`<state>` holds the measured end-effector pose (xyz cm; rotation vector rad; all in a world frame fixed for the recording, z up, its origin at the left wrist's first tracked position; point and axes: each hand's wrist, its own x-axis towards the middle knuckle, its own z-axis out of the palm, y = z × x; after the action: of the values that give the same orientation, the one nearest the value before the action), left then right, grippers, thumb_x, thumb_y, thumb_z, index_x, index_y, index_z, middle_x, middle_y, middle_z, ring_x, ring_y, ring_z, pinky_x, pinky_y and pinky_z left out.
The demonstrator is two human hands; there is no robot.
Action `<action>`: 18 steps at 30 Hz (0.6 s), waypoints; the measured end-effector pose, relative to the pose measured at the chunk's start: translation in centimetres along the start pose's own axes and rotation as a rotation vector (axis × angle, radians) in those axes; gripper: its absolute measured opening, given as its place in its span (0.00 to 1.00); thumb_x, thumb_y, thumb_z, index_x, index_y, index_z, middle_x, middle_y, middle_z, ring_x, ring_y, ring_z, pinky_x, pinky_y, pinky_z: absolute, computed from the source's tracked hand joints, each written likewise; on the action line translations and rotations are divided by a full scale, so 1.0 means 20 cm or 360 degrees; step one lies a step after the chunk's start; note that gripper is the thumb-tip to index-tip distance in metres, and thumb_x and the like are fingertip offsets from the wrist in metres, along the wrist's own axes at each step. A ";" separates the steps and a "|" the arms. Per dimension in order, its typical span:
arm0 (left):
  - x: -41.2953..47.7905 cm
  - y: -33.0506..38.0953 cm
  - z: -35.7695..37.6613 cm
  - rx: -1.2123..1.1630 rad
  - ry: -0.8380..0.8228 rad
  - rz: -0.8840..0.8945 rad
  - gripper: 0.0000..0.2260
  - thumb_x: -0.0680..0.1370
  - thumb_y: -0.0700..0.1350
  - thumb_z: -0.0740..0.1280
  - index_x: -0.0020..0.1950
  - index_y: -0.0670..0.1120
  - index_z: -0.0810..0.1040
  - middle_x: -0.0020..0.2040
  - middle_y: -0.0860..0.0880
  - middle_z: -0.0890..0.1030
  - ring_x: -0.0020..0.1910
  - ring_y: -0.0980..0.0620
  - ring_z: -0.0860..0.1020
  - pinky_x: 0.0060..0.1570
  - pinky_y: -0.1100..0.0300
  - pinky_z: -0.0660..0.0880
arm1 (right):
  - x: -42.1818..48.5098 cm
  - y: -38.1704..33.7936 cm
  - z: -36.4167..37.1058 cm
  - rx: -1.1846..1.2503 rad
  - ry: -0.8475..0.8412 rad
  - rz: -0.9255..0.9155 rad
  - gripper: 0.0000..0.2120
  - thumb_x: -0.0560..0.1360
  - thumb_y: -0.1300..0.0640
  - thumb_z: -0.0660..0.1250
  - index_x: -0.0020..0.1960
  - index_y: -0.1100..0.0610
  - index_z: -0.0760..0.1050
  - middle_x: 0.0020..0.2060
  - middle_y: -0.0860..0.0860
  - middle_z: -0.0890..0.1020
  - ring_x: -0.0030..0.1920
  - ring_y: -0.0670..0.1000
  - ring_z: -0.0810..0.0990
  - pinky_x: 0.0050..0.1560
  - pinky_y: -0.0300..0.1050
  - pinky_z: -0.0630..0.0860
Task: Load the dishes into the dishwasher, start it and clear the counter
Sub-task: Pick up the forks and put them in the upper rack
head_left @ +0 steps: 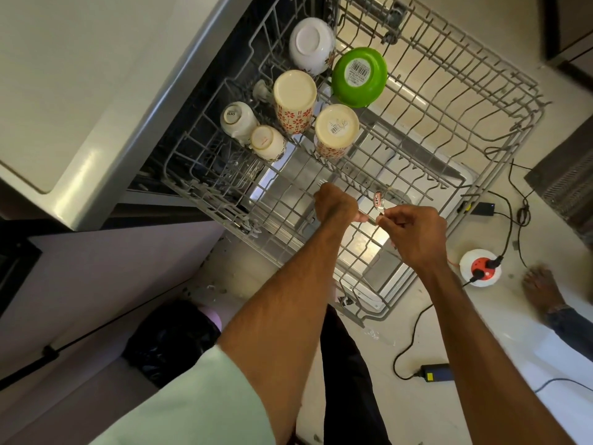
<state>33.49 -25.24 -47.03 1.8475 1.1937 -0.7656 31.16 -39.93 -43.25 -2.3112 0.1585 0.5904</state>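
Your hands are close together over the near part of the pulled-out dishwasher rack (465, 91). Your right hand (414, 234) pinches a small steel spoon (378, 199) by its handle, bowl pointing away from you, above the wires and not yet set down. Your left hand (335, 203) is curled tight round a thin metal piece (322, 184); I cannot tell what it is. The spoon should be light, stiff and smooth, and slippery if wet, so grip it on the handle and watch that it does not drop through the wide wires. Toward the rack's far-left corner stand upturned cups (294, 101) and a green bowl (359, 77). The cups look breakable, so keep the steel off them.
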 end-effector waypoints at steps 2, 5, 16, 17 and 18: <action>0.02 -0.05 -0.01 -0.0063 0.0030 0.0065 0.29 0.64 0.42 0.83 0.61 0.37 0.75 0.50 0.39 0.84 0.43 0.44 0.85 0.38 0.52 0.84 | 0.01 0.02 0.00 -0.0084 0.0006 -0.0035 0.08 0.73 0.59 0.77 0.51 0.58 0.86 0.42 0.50 0.87 0.40 0.45 0.85 0.46 0.35 0.78; -0.06 -0.16 -0.11 -0.0167 0.0035 0.0217 0.10 0.74 0.37 0.74 0.54 0.37 0.79 0.48 0.41 0.85 0.29 0.50 0.84 0.33 0.48 0.84 | 0.04 0.02 0.04 -0.0362 -0.0073 -0.0131 0.05 0.75 0.59 0.76 0.50 0.58 0.86 0.42 0.52 0.87 0.39 0.47 0.85 0.47 0.43 0.82; -0.19 -0.35 -0.27 -0.0389 0.0031 0.0306 0.11 0.80 0.37 0.68 0.37 0.46 0.76 0.46 0.46 0.86 0.25 0.55 0.81 0.36 0.46 0.84 | 0.22 -0.17 0.28 -0.1179 -0.0113 -0.0414 0.03 0.75 0.62 0.73 0.49 0.60 0.81 0.41 0.57 0.83 0.39 0.56 0.83 0.40 0.53 0.83; -0.19 -0.35 -0.27 -0.0401 0.0024 0.0296 0.10 0.80 0.37 0.68 0.39 0.45 0.78 0.45 0.45 0.86 0.25 0.55 0.81 0.36 0.48 0.84 | 0.22 -0.19 0.29 -0.1245 -0.0116 -0.0423 0.04 0.76 0.62 0.72 0.50 0.61 0.80 0.42 0.58 0.83 0.40 0.57 0.83 0.41 0.53 0.83; -0.19 -0.36 -0.28 -0.0411 0.0018 0.0285 0.08 0.80 0.38 0.67 0.41 0.43 0.79 0.44 0.45 0.86 0.25 0.55 0.81 0.36 0.48 0.84 | 0.22 -0.20 0.30 -0.1320 -0.0133 -0.0425 0.05 0.77 0.62 0.71 0.52 0.61 0.79 0.43 0.58 0.82 0.41 0.57 0.83 0.42 0.53 0.83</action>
<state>25.74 -20.45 -43.20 1.7169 1.0630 -0.4782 33.89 -32.67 -46.46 -3.0119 -0.5256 0.6954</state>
